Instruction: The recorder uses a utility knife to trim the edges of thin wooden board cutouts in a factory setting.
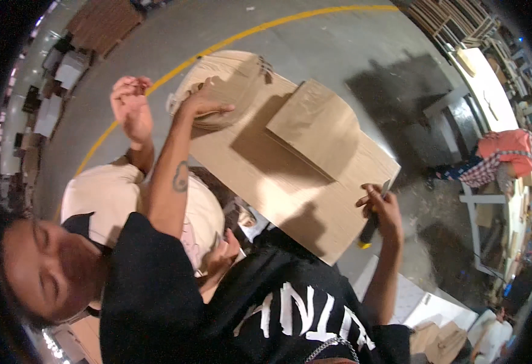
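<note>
A wide light-brown board [296, 197] with wood grain lies in front of me. A smaller stack of pale wooden panels [311, 127], rounded at its far right side, sits on it. My left hand [202, 102] rests with fingers apart on rounded, pale wood-coloured pieces [235, 70] at the board's far left end. Beside the board's right edge, my right hand [384, 209] is closed around a utility knife [369, 230] with a dark body and yellow end. Its blade points away from me.
A co-worker in cream clothing [99, 194] stands close at my left, one hand [132, 112] raised near my left forearm. A person in a red top [505, 151] bends over a bench [487, 85] at right. A yellow line [241, 37] curves across the grey floor.
</note>
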Demonstrator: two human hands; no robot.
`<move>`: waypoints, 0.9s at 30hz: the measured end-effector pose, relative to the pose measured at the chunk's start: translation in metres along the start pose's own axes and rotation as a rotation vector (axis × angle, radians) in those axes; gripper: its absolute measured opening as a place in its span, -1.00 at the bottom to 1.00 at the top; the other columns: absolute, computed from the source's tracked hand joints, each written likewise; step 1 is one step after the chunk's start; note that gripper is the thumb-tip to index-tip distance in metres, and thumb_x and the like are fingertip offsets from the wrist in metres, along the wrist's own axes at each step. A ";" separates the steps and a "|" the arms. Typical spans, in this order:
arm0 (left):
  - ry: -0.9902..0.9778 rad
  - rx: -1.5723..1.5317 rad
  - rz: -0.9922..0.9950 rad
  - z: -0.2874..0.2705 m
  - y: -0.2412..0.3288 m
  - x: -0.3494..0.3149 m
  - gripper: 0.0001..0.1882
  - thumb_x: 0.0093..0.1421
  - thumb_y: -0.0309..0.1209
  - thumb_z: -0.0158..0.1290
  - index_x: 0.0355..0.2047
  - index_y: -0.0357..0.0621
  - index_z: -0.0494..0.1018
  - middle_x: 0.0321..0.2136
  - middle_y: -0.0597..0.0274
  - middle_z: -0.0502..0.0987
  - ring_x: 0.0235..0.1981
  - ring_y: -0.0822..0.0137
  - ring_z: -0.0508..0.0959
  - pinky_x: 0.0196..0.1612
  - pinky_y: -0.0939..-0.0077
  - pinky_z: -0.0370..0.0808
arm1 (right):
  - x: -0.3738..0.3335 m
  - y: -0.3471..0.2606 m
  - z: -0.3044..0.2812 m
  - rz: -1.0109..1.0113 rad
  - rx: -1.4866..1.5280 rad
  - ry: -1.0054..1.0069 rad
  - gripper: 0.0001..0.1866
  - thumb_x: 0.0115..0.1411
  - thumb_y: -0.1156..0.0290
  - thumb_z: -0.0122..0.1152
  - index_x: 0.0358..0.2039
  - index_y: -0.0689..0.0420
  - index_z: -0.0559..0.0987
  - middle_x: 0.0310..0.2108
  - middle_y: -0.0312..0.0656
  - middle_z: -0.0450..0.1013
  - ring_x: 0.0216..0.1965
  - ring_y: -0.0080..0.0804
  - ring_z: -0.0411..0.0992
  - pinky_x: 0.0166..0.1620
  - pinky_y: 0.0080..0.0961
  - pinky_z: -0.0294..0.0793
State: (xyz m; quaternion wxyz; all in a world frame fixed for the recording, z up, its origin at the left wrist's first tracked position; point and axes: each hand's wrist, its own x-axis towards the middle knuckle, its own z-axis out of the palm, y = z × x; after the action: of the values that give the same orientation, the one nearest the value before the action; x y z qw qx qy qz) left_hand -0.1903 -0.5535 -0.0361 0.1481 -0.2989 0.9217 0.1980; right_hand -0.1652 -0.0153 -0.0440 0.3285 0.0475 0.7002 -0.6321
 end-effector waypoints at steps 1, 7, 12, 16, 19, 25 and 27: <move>-0.088 0.057 0.033 -0.004 -0.003 -0.019 0.60 -0.45 0.40 0.39 0.48 0.05 -0.22 0.43 -0.35 -0.21 0.45 -0.26 -0.14 0.44 -0.07 -0.08 | -0.015 0.002 0.010 0.019 0.020 0.008 -0.60 0.33 0.15 0.21 -0.05 0.26 0.56 -0.51 -0.12 0.56 -0.62 -0.52 0.41 -0.52 -0.59 0.36; 0.220 0.332 0.297 0.056 -0.016 -0.030 0.35 -0.25 0.27 0.38 0.42 -0.05 -0.04 0.40 -0.33 -0.06 0.39 -0.49 -0.14 0.34 -0.40 -0.15 | -0.059 0.025 0.036 0.126 0.170 -0.027 -0.52 0.36 0.07 0.14 -0.03 0.31 0.53 -0.50 -0.13 0.50 -0.67 -0.49 0.35 -0.56 -0.59 0.31; 0.554 0.302 0.333 0.097 -0.004 -0.017 -0.16 0.27 0.01 0.05 0.40 -0.11 0.00 0.31 -0.37 0.07 0.32 -0.40 0.05 0.34 -0.28 -0.04 | -0.075 0.064 0.039 0.198 0.604 -0.202 -0.35 0.38 -0.16 -0.05 0.11 0.21 0.47 -0.47 -0.13 0.50 -0.65 -0.52 0.35 -0.59 -0.60 0.35; 0.988 0.540 0.437 0.117 -0.047 0.010 -0.33 0.27 -0.08 0.02 0.27 -0.22 0.23 0.18 -0.22 0.32 0.16 -0.25 0.34 0.19 -0.19 0.30 | -0.096 0.088 0.070 0.290 0.701 -0.212 -0.18 0.28 -0.28 0.02 0.25 0.20 0.33 -0.37 -0.10 0.48 -0.55 -0.45 0.39 -0.44 -0.46 0.55; 0.756 0.266 0.328 0.021 0.026 -0.037 -0.73 0.32 -0.34 -0.14 -0.05 -0.15 0.42 -0.24 -0.06 0.59 -0.29 -0.16 0.61 -0.25 0.05 0.58 | -0.124 0.099 0.073 0.228 0.862 -0.132 -0.32 0.23 -0.11 0.26 0.13 0.18 0.42 -0.43 -0.17 0.46 -0.54 -0.47 0.38 -0.48 -0.49 0.45; 1.083 -0.117 0.507 -0.073 0.052 -0.093 -0.66 0.34 -0.09 0.09 -0.08 -0.05 0.56 -0.45 0.07 0.64 -0.43 0.13 0.66 -0.33 0.31 0.55 | -0.121 0.114 0.053 0.037 0.815 -0.039 -0.69 0.14 0.24 0.40 -0.29 0.20 0.56 -0.59 -0.21 0.43 -0.62 -0.49 0.34 -0.50 -0.52 0.36; 0.984 -0.286 0.682 -0.077 0.083 -0.109 -0.65 0.34 -0.11 0.11 -0.08 -0.11 0.56 -0.42 0.17 0.63 -0.40 0.28 0.61 -0.28 0.44 0.51 | -0.117 0.103 0.038 -0.080 0.862 0.028 -0.75 0.13 0.32 0.40 -0.33 0.22 0.56 -0.59 -0.20 0.43 -0.61 -0.47 0.36 -0.51 -0.52 0.38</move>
State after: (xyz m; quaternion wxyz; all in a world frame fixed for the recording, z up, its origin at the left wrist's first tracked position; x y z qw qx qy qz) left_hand -0.1681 -0.4732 0.0973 -0.4079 -0.0607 0.8899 0.1948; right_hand -0.0092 0.0106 -0.0704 0.2440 0.1617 0.3780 -0.8783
